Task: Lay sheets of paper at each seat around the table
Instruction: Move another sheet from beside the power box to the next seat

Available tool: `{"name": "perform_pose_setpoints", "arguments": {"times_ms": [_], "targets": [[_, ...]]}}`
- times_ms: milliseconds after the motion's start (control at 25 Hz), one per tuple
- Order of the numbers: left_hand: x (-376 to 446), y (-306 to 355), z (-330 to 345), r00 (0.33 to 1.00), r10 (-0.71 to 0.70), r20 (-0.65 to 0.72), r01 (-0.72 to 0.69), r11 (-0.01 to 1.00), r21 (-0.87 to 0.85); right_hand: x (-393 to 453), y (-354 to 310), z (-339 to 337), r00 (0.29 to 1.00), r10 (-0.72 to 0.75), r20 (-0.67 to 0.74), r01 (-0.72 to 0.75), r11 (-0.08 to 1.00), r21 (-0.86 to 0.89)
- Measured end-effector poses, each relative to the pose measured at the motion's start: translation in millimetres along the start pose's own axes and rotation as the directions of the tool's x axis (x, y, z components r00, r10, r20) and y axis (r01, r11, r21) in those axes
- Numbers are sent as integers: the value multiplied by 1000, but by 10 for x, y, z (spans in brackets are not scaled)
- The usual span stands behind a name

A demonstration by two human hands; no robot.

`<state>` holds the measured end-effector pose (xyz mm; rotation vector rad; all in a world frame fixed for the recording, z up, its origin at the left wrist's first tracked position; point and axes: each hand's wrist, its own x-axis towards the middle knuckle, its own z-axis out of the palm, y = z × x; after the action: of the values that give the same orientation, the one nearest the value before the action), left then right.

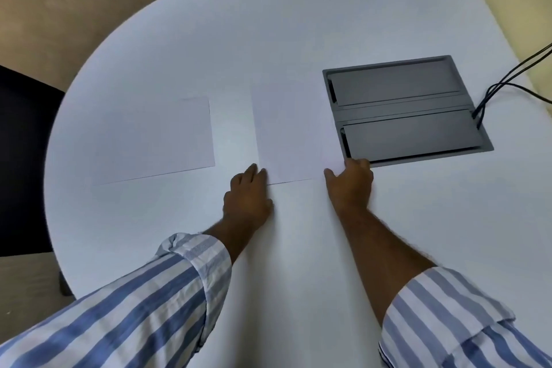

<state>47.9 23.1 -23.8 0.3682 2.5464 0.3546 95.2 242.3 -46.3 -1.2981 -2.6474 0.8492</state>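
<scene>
Two white sheets of paper lie flat on the white table [268,24]. One sheet [155,140] rests at the left, near the rounded edge. The other sheet [291,128] lies in the middle, long side running away from me. My left hand [248,197] touches that sheet's near left corner with its fingertips. My right hand [351,185] presses on its near right corner, fingers spread flat. Neither hand lifts the paper.
A grey cable box [406,110] with two closed lids is set into the table right of the middle sheet. Black cables [507,78] run from it off the right edge. A dark chair [24,158] stands at the left, beyond the table's curve.
</scene>
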Motion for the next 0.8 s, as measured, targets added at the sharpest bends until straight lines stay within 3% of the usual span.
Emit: {"name": "perform_pose_setpoints", "arguments": {"times_ms": [200,640,720,800], "targets": [[-10,26,4,999,38,24,-40,994,103,-58,43,86,999,-15,-39,16,999,37],[-40,75,-6,999,33,30,-35,996,76,-173,6,180,990,-84,-114,87,996,20],[-52,66,-9,999,38,24,-39,997,63,-205,-62,167,989,-38,-141,61,985,164],[-53,68,-12,999,46,20,-47,998,49,-197,-180,93,991,121,-64,-80,891,447]]}}
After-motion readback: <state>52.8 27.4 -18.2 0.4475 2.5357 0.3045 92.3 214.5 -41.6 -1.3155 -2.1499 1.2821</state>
